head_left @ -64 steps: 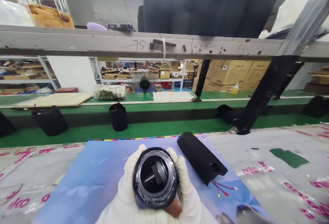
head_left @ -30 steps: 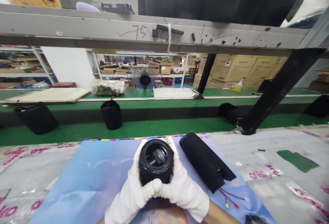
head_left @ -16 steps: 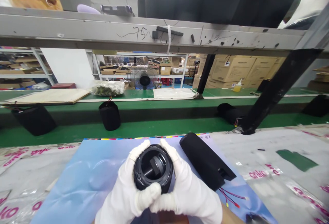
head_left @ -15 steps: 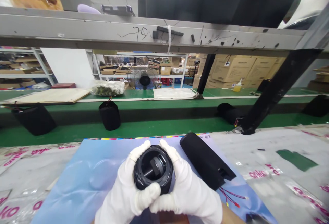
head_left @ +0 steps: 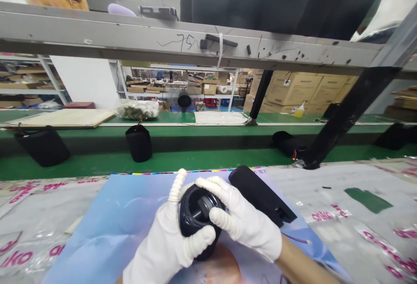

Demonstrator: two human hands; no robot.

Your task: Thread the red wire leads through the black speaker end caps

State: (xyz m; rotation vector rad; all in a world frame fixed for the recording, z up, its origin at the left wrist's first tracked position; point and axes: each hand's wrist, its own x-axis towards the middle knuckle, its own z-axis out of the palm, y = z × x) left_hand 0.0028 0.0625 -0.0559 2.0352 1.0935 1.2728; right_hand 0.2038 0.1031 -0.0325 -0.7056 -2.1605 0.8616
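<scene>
Both my hands wear white gloves and hold one black cylindrical housing (head_left: pixel 189 214), its open end tilted up toward me. A round dark part shows inside the opening. My left hand (head_left: pixel 169 236) grips the housing's left side, thumb across the near side and index finger raised off it. My right hand (head_left: pixel 241 219) clasps the right rim, its thumb by the round part inside. Just beyond my right hand, a black fabric-covered cylinder (head_left: pixel 260 193) with a notched end lies on the blue printed sheet (head_left: pixel 114 219). Thin wires stick out from it.
On the green bench (head_left: pixel 176 158) beyond stand a black cylinder (head_left: pixel 139 143) and a wider black piece (head_left: pixel 42 145). Another cylinder (head_left: pixel 288 143) lies near the slanted black post (head_left: pixel 345 119). A grey beam (head_left: pixel 130 36) crosses overhead. A green scrap (head_left: pixel 368 200) lies at right.
The housing has tilted and shifted slightly right. My left index finger has lifted away from it, and my right hand has moved up over the right rim.
</scene>
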